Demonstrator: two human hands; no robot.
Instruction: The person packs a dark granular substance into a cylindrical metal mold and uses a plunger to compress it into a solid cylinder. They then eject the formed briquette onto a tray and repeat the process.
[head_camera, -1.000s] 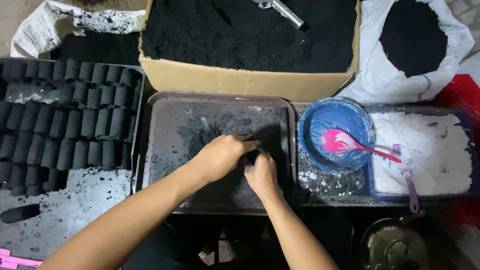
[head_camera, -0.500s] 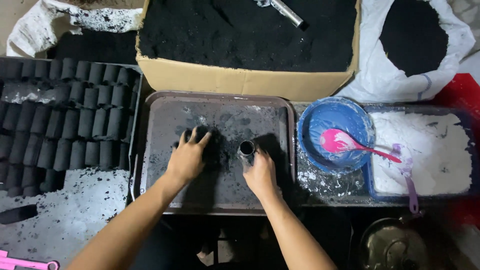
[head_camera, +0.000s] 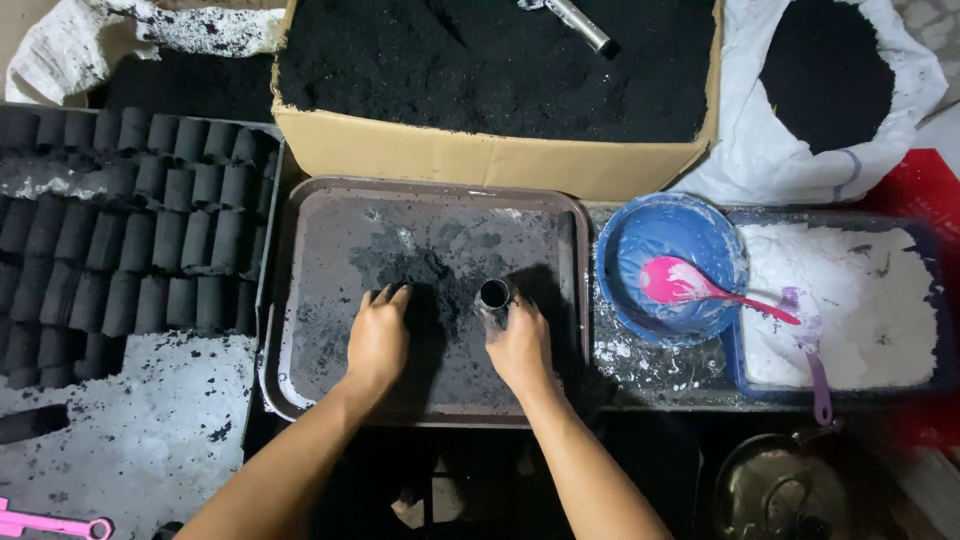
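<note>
A brown tray (head_camera: 320, 210) dusted with black powder lies in front of me. My right hand (head_camera: 520, 345) grips a short metal tube (head_camera: 493, 295) standing upright on the tray, its open top showing. My left hand (head_camera: 378, 335) rests flat on the tray, fingers together, touching a small heap of black powder (head_camera: 420, 275) just left of the tube.
A cardboard box of black powder (head_camera: 500, 70) with a metal tube sits behind the tray. Rows of black cylinders (head_camera: 130, 240) lie at left. At right are a blue bowl with a pink spoon (head_camera: 680, 280), a tub of white powder (head_camera: 850, 300) and a white sack (head_camera: 760, 150).
My left hand left the tube's top, swept left across the tray, then drew back toward me with fingers closed together. My right hand kept hold of the tube.
</note>
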